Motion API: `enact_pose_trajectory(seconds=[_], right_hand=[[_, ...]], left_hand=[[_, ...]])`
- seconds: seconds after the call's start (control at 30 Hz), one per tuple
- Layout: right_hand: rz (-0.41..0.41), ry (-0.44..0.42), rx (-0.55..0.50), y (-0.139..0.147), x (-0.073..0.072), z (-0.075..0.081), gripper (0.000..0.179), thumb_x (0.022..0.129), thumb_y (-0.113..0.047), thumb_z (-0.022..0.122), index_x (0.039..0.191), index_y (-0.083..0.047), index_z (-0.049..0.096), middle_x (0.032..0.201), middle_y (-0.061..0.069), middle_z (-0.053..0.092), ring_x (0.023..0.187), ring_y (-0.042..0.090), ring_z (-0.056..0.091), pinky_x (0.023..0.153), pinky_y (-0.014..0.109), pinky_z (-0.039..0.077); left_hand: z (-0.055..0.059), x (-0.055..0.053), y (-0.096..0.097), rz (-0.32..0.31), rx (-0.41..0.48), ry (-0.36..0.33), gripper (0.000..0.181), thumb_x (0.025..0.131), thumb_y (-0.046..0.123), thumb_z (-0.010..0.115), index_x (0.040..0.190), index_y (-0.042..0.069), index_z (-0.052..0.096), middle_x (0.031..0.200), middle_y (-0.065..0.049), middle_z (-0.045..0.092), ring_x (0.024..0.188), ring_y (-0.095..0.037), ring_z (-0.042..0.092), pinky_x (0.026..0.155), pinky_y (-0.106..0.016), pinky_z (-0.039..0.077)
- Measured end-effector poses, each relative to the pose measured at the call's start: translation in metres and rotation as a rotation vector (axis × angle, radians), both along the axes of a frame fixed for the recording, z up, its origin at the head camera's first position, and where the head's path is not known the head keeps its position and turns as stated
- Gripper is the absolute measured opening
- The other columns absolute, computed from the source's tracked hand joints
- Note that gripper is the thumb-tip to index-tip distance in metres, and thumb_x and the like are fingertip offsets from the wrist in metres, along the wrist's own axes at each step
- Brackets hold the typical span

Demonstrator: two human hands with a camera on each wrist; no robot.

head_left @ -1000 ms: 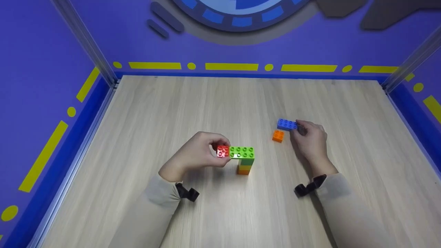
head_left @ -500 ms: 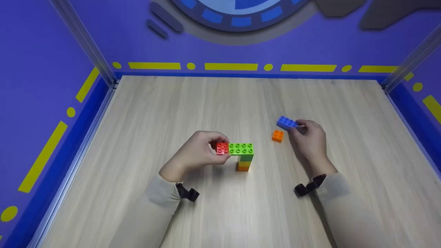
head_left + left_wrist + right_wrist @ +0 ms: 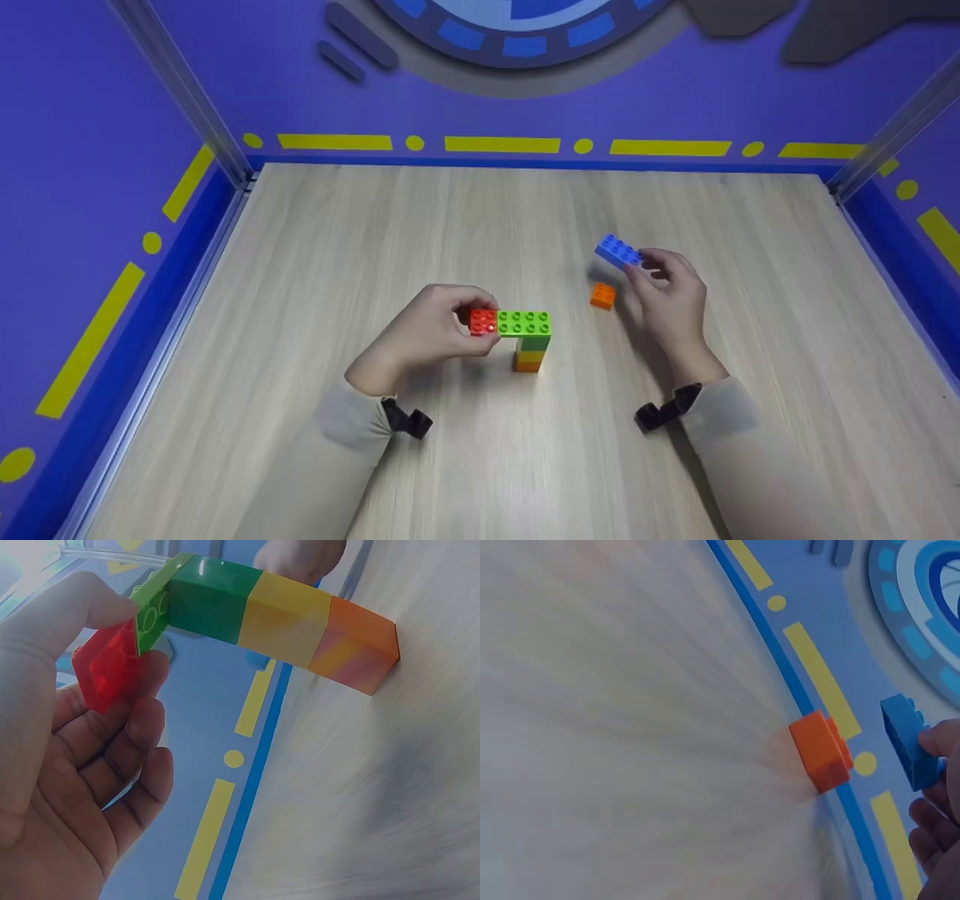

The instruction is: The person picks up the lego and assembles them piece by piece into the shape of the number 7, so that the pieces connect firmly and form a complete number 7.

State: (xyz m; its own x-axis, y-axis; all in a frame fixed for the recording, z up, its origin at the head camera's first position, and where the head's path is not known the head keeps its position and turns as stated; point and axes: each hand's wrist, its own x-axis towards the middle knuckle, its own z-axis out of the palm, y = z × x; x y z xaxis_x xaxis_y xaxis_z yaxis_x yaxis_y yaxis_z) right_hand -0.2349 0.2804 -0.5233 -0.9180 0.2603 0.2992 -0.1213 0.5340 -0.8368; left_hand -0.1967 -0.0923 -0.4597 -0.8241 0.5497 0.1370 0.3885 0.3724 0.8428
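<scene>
With thumb and fingers my left hand pinches a red brick beside a long light green brick. That green brick caps a column of a dark green brick, a yellow brick and an orange brick; the left wrist view shows the column's foot at the tabletop. My right hand holds a long blue brick by its right end, raised above the table. Near that hand a small loose orange brick rests on the table, studs up.
The pale wooden table meets a blue back wall with yellow marks. Another blue wall rises at the left. Black wrist cameras sit on both cuffs, the right one just above the table.
My right hand has lifted the blue brick off the table, moving it away and slightly left while turning it. My left hand keeps its pinch on the red brick.
</scene>
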Motion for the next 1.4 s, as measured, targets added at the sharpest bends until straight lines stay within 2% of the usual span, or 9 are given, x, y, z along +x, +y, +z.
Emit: enact_pose_trajectory(seconds=[0.2,0.4,0.6,0.7,0.8,0.97,1.07,1.23,1.4], right_hand=[[0.052,0.090,-0.081,-0.015,0.006,0.007,0.031,0.104,-0.013,0.083,0.132,0.001,0.079,0.134,0.012,0.077,0.117,0.010,0.066,0.112,0.014,0.050],[0.113,0.174,-0.177,-0.028,0.015,0.011,0.026,0.101,-0.006,0.086,0.125,0.002,0.082,0.129,0.013,0.076,0.115,0.013,0.067,0.111,0.014,0.052],[0.242,0.234,-0.183,-0.041,0.023,0.022,0.026,0.095,0.003,0.088,0.120,0.005,0.083,0.123,0.020,0.076,0.113,0.015,0.068,0.108,0.014,0.056],[0.297,0.250,-0.165,-0.048,0.027,0.031,0.027,0.094,0.006,0.087,0.121,0.004,0.082,0.124,0.021,0.076,0.115,0.012,0.068,0.109,0.014,0.056],[0.332,0.277,-0.162,-0.054,0.031,0.043,0.029,0.094,0.009,0.086,0.122,0.005,0.082,0.124,0.015,0.076,0.116,0.012,0.069,0.111,0.015,0.056],[0.396,0.334,-0.217,-0.065,0.036,0.064,0.031,0.091,0.015,0.085,0.121,0.009,0.080,0.123,0.007,0.077,0.115,0.014,0.070,0.111,0.019,0.058],[0.444,0.348,-0.239,-0.072,0.043,0.072,0.031,0.090,0.018,0.084,0.120,0.010,0.080,0.123,0.006,0.076,0.114,0.014,0.071,0.111,0.021,0.059],[0.506,0.318,-0.216,-0.081,0.056,0.075,0.033,0.088,0.018,0.086,0.118,0.008,0.081,0.125,-0.001,0.075,0.115,0.011,0.072,0.110,0.020,0.060],[0.559,0.304,-0.184,-0.091,0.061,0.068,0.034,0.086,0.017,0.088,0.117,0.006,0.082,0.122,0.015,0.078,0.120,0.009,0.071,0.106,0.019,0.062]], left_hand=[[0.003,-0.001,-0.001,-0.009,-0.004,0.003,0.021,0.091,0.013,0.085,0.112,0.009,0.082,0.098,-0.001,0.077,0.090,-0.014,0.065,0.079,-0.023,0.054],[0.000,0.000,-0.001,-0.017,0.001,-0.004,0.021,0.091,0.013,0.086,0.111,0.010,0.082,0.098,-0.001,0.077,0.090,-0.013,0.065,0.079,-0.024,0.055],[0.000,-0.002,0.000,-0.012,-0.013,-0.026,0.021,0.092,0.015,0.086,0.112,0.012,0.082,0.099,0.002,0.076,0.091,-0.013,0.065,0.079,-0.024,0.054],[-0.001,-0.002,0.000,-0.015,-0.009,-0.034,0.021,0.093,0.015,0.087,0.113,0.012,0.082,0.100,0.001,0.076,0.091,-0.014,0.065,0.079,-0.023,0.054],[0.000,-0.002,0.000,-0.013,-0.010,-0.050,0.022,0.092,0.015,0.087,0.113,0.012,0.082,0.101,0.000,0.077,0.091,-0.013,0.065,0.078,-0.022,0.054],[0.003,-0.001,-0.001,-0.011,-0.008,-0.078,0.024,0.092,0.016,0.088,0.115,0.012,0.082,0.104,-0.001,0.078,0.091,-0.013,0.065,0.077,-0.022,0.054],[0.004,-0.001,-0.001,-0.017,-0.006,-0.082,0.025,0.092,0.017,0.088,0.116,0.011,0.082,0.105,-0.001,0.078,0.092,-0.013,0.065,0.077,-0.022,0.055],[0.004,0.000,0.000,-0.020,-0.008,-0.068,0.026,0.092,0.019,0.088,0.116,0.010,0.081,0.104,-0.003,0.078,0.092,-0.014,0.066,0.078,-0.022,0.056],[0.004,0.000,-0.001,-0.011,-0.015,-0.063,0.027,0.093,0.019,0.088,0.117,0.010,0.080,0.104,-0.003,0.077,0.091,-0.015,0.066,0.079,-0.023,0.057]])
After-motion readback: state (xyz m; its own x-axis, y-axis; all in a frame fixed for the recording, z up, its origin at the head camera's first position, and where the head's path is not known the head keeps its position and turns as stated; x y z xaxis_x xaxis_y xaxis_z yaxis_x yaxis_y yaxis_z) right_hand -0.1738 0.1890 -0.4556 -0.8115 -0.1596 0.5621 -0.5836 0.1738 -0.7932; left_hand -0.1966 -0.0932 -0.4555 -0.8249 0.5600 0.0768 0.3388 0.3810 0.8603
